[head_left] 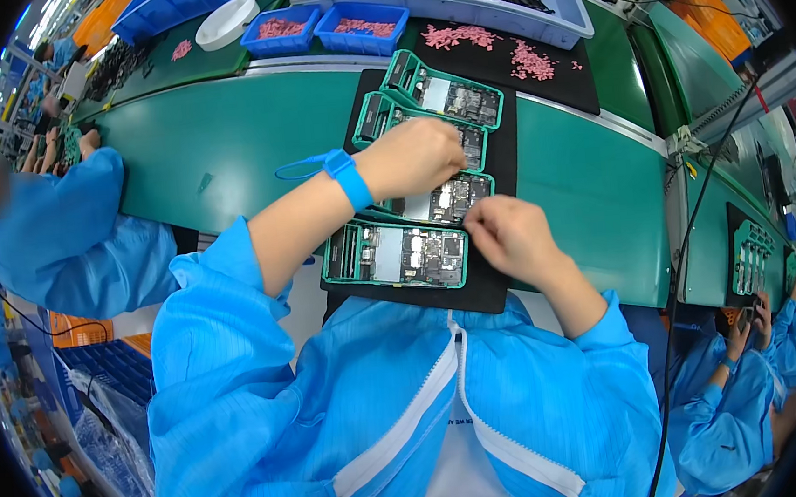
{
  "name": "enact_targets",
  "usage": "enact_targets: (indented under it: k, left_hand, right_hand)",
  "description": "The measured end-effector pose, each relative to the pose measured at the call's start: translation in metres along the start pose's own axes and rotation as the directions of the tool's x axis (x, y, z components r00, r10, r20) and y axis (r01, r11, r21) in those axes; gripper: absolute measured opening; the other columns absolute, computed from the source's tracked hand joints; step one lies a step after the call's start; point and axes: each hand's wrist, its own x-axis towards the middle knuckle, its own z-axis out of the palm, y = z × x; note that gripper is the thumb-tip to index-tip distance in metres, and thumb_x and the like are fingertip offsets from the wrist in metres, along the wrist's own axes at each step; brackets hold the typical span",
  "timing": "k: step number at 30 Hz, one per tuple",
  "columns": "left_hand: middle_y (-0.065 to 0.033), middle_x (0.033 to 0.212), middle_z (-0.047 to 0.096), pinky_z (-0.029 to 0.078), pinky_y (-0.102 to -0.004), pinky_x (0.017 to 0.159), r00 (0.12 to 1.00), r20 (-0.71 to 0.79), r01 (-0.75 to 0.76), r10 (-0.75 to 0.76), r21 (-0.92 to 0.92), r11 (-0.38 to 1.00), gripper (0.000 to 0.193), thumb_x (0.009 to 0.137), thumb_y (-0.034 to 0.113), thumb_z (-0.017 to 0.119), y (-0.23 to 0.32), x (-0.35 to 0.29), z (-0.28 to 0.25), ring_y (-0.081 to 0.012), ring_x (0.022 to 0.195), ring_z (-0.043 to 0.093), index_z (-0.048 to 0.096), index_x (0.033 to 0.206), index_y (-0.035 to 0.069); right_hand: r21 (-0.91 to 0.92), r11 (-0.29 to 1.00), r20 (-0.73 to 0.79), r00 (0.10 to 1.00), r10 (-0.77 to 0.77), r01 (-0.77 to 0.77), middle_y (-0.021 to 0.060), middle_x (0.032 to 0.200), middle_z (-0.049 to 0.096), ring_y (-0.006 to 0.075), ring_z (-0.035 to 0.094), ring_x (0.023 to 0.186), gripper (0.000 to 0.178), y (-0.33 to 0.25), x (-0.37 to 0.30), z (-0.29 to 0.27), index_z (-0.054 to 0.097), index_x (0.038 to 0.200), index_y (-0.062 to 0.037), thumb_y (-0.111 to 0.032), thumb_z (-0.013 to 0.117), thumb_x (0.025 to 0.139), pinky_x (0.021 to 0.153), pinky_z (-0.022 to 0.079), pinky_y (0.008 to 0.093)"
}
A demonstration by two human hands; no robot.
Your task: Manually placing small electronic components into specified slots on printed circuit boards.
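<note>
Several opened phones in green holders lie in a column on a black mat [500,152] in front of me, their circuit boards and grey plates exposed. The nearest opened phone [417,254] is fully in sight. My left hand [417,156], with a blue strap on its wrist [349,179], crosses over the middle phones and partly covers them; its fingers are curled together at the right side of the board. Close to the right edge of the second-nearest phone [455,197], my right hand [516,235] has thumb and fingertips pinched. What either hand holds, if anything, is too small to see.
Beyond the green belt [240,139] stand two blue bins [330,41] of pink pieces and a big bluish tub [577,24] of black parts. Loose pink pieces [533,60] lie on a dark mat. A cable [695,216] hangs at right. Co-workers in blue sit on both sides.
</note>
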Motion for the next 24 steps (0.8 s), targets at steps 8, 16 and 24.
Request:
enact_targets:
  k: [8,16,24]
  left_hand:
    - [-0.0138,0.082,0.065,0.051,-0.0419,0.076,0.983,-0.017,0.182,-0.184,-0.076,0.98,0.014,0.078,0.015,0.062,-0.013,-0.002,0.002,-0.032,0.08,0.063,0.071,0.081,0.005]
    - [-0.0138,0.083,0.065,0.051,-0.0418,0.076,0.984,0.025,0.179,-0.178,-0.028,0.983,0.015,0.078,0.016,0.063,-0.013,-0.003,0.006,-0.0311,0.081,0.064,0.071,0.083,0.004]
    - [-0.0136,0.084,0.066,0.051,-0.0411,0.077,0.983,0.015,0.185,-0.185,-0.058,0.981,0.015,0.078,0.016,0.064,-0.011,-0.003,0.003,-0.0311,0.082,0.064,0.071,0.083,0.004]
  right_hand:
    - [-0.17,0.978,-0.006,0.993,-0.121,0.118,0.0108,0.069,0.061,0.0293,0.063,0.064,0.007,-0.016,0.004,0.03,0.058,0.076,-0.0063,-0.01,0.064,0.076,0.055,0.05,0.0392]
    - [-0.356,0.902,0.154,0.967,-0.201,0.244,0.0085,0.067,0.059,0.0256,0.062,0.063,0.006,-0.029,0.014,0.024,0.055,0.07,-0.006,-0.011,0.058,0.072,0.055,0.05,0.0371]
    - [-0.457,0.832,0.188,0.948,-0.255,0.315,0.0059,0.066,0.058,0.0209,0.062,0.063,0.007,-0.036,0.003,0.024,0.056,0.069,-0.0062,-0.013,0.058,0.069,0.057,0.05,0.0336]
